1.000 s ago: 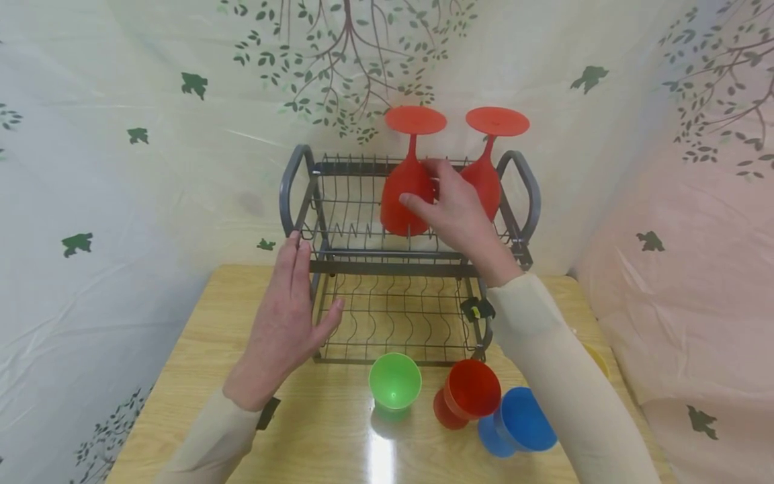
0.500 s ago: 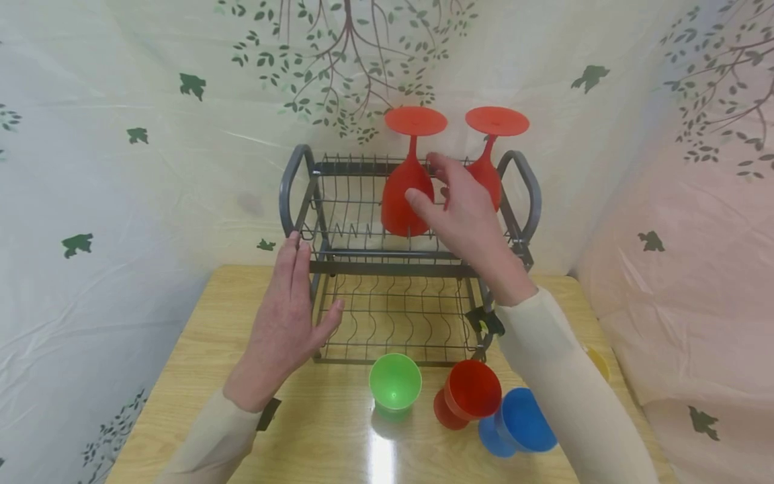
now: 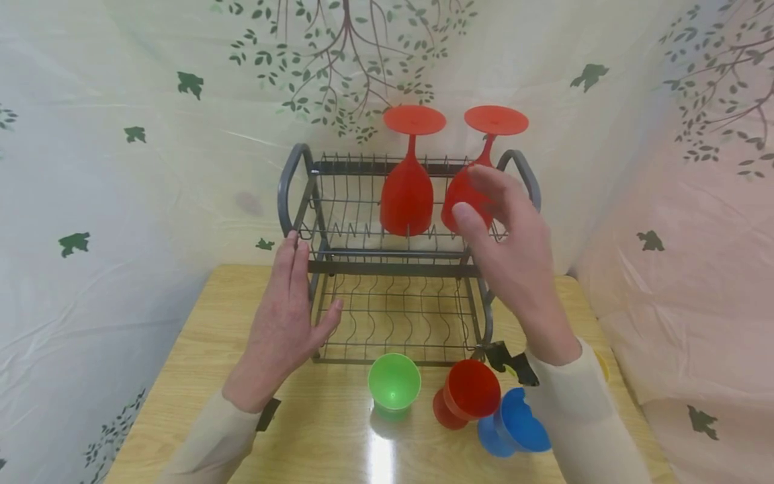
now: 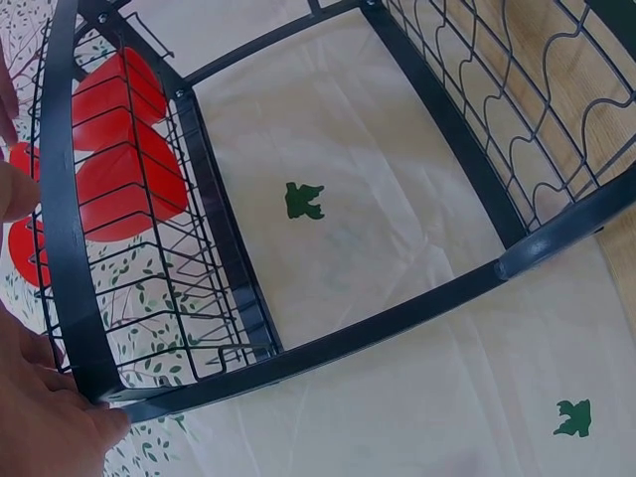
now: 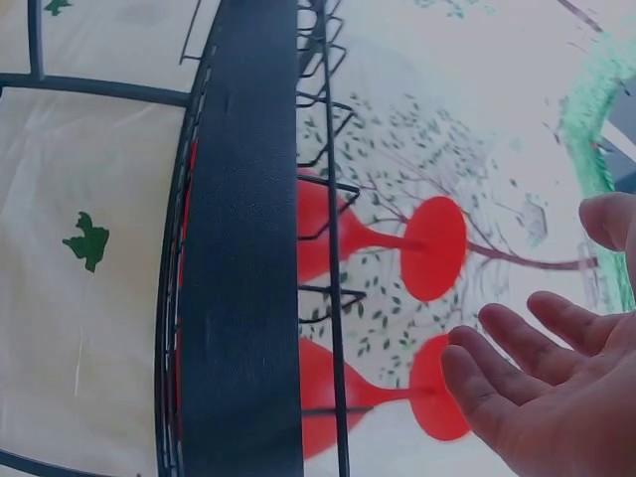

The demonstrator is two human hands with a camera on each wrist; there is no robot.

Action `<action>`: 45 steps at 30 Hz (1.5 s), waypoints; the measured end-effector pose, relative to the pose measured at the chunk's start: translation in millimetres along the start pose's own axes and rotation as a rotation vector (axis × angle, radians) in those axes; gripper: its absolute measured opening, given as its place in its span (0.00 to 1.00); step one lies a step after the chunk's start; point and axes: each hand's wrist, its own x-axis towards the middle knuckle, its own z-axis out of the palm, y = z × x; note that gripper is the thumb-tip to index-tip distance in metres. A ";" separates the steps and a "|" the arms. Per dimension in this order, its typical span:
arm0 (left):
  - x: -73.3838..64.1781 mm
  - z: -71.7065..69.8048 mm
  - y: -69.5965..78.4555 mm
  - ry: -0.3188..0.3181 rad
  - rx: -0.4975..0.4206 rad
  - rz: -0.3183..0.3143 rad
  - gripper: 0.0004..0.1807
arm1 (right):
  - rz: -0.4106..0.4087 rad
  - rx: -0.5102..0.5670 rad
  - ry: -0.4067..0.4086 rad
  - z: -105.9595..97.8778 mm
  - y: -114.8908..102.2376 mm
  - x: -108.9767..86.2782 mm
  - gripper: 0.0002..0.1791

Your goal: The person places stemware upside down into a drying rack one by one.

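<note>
Two red wine glasses stand upside down on the upper tier of a dark dish rack, the left glass and the right glass, feet upward. In front of the right glass my right hand hangs with relaxed fingers and nothing in it; the right wrist view shows its fingers spread apart from the rack. My left hand touches the rack's front left corner with straight fingers. In the left wrist view, its fingertips rest at the frame's corner, and both bowls show through the wires.
On the wooden table before the rack stand a green cup, a red goblet and a blue goblet. A yellow thing is mostly hidden behind the right sleeve. A leaf-patterned sheet hangs behind.
My right hand has let go of the left wine glass and moved right and toward me, past the right glass. Both glasses stay in place. The left hand has not moved.
</note>
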 end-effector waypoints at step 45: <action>-35.3 16.3 26.0 0.222 -0.179 0.220 0.33 | 0.309 -0.139 -0.008 -39.6 64.7 -173.4 0.27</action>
